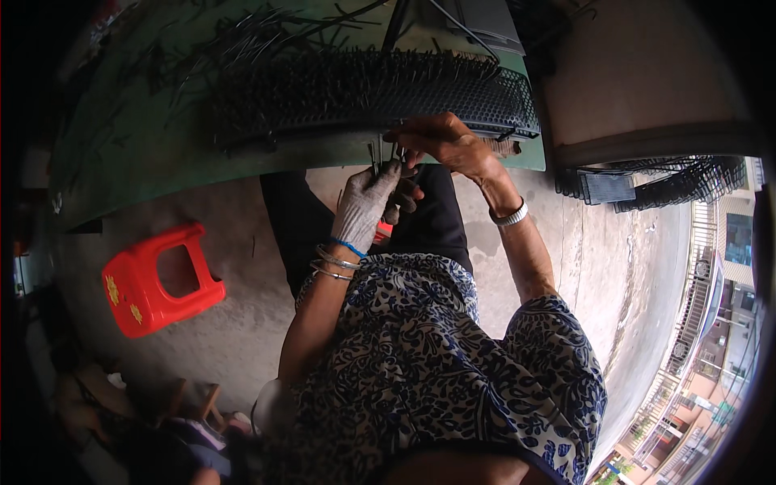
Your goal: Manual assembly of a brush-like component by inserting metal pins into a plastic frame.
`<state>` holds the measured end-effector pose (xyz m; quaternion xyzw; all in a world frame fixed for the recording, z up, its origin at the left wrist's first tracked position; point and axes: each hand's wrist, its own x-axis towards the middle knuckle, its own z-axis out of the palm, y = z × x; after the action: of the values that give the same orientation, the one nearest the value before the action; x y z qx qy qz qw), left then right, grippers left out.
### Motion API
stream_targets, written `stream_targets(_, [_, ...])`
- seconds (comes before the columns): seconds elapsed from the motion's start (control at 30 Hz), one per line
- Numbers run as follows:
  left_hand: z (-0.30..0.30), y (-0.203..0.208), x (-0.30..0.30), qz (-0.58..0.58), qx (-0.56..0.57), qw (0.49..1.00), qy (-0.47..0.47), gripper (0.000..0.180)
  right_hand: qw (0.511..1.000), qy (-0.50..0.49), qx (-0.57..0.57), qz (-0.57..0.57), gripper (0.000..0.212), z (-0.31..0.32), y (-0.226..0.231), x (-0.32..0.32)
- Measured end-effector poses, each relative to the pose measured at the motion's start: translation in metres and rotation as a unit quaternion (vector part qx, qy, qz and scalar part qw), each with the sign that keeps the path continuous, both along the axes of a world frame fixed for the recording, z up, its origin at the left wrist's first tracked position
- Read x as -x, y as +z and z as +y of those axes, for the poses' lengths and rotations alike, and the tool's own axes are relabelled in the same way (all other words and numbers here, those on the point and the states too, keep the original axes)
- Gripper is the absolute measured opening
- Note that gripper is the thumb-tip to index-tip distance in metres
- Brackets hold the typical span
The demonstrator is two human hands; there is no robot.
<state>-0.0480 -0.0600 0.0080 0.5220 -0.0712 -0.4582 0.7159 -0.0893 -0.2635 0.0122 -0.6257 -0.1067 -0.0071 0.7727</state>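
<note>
My left hand (370, 194), in a worn whitish work glove with bare fingertips, is closed around a few thin metal rods (375, 153) that stick up above its thumb. My right hand (453, 144), bare, reaches in from the right with its fingers bent and pressed together by the rod tops. Whatever its fingertips pinch is too small and dark to name. Just beyond both hands, a long black mesh tray (485, 101) lies on the green table (174, 178), packed on its left and middle with dark, thin, bristle-like pieces (323, 85).
Loose dark strips (267, 36) are scattered over the table's far left. A red plastic stool (145, 299) stands on the concrete floor at left. More black mesh trays (671, 182) are stacked at right, under a pale rounded surface (647, 81). A railing (691, 299) runs along the far right.
</note>
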Motion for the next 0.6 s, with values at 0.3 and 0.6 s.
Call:
stream_targets(0.3, [-0.003,0.002,-0.005,0.024,0.007,1.0,-0.014,0.036,0.996,0.008,0.063,0.069,0.044,-0.004,-0.008,-0.004])
stream_targets(0.6, [-0.007,0.007,-0.006,0.016,-0.004,1.0,-0.021,0.034,0.974,-0.104,0.125,0.158,0.015,0.017,0.028,-0.009])
